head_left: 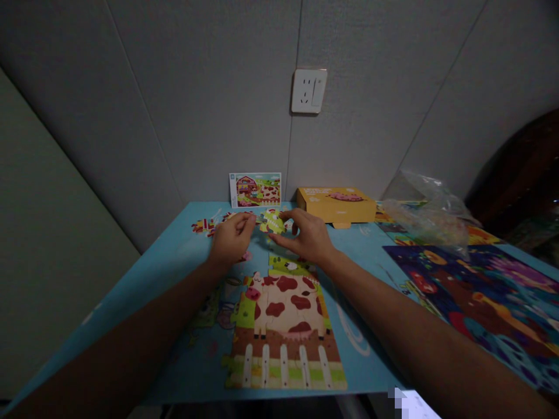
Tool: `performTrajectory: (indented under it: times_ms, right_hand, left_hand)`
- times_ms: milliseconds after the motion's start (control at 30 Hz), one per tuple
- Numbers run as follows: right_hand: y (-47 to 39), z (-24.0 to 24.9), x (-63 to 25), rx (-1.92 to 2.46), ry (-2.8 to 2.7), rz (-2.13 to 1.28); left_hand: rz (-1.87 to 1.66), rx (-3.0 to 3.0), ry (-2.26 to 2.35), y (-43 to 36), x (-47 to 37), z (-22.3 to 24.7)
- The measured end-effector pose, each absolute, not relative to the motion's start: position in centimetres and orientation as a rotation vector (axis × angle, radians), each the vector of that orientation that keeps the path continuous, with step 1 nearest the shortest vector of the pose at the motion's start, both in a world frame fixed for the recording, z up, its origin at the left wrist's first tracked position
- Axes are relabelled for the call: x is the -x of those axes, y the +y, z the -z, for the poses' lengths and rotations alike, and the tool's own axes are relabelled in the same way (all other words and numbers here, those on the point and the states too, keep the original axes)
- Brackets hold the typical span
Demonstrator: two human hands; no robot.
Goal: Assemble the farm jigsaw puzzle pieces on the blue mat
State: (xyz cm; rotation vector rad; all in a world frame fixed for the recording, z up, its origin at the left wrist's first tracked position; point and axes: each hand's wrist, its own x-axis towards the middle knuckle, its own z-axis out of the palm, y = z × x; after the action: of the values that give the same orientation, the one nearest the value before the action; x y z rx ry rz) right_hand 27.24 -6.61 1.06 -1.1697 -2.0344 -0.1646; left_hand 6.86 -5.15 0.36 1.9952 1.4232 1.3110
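Note:
A green jigsaw puzzle piece (273, 222) with white marks is pinched between the thumb and index finger of my right hand (311, 234), raised above the table. Close to its left edge is my left hand (232, 237), fingers pressed together; what they hold, if anything, is hidden. Below both hands lies a partly joined jigsaw puzzle (286, 311) with a spotted cow, brown ground and a white fence. Loose puzzle pieces (203, 226) lie beyond my left hand, partly covered by it.
A farm picture card (255, 190) leans on the wall beside a yellow box (336, 205). To the right are a clear plastic bag (430, 218) and a dark, colourful puzzle (480, 302). The blue table (144, 308) meets the grey wall behind.

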Motion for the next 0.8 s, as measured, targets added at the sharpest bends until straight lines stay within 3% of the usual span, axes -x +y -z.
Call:
performTrajectory:
  times_ms: [167,267,433,567,800]
  right_hand:
    - [-6.6,-1.2,-27.2,1.171,-2.096,0.153]
    - [-6.6,-1.2,-27.2,1.160,-2.109,0.159]
    - [-6.7,-1.2,-27.1,1.095,-2.158,0.154]
    - [-6.8,-1.1,-26.9,1.047,-2.225,0.137]
    - [-6.5,-0.9,-27.1,0.916,-2.238,0.091]
  left_hand:
    - [-0.843,-2.112,1.791,-4.1,-6.0,-0.5]
    - [-0.898,-2.094,1.820,-4.2,-6.0,-0.8]
    - [-1.193,-1.958,1.413,-4.8,-6.5,-0.9]
    - [-1.019,-1.866,1.058,-5.2,-6.8,-0.3]
    - [-1.025,-1.817,0.955,-5.0,-6.5,0.3]
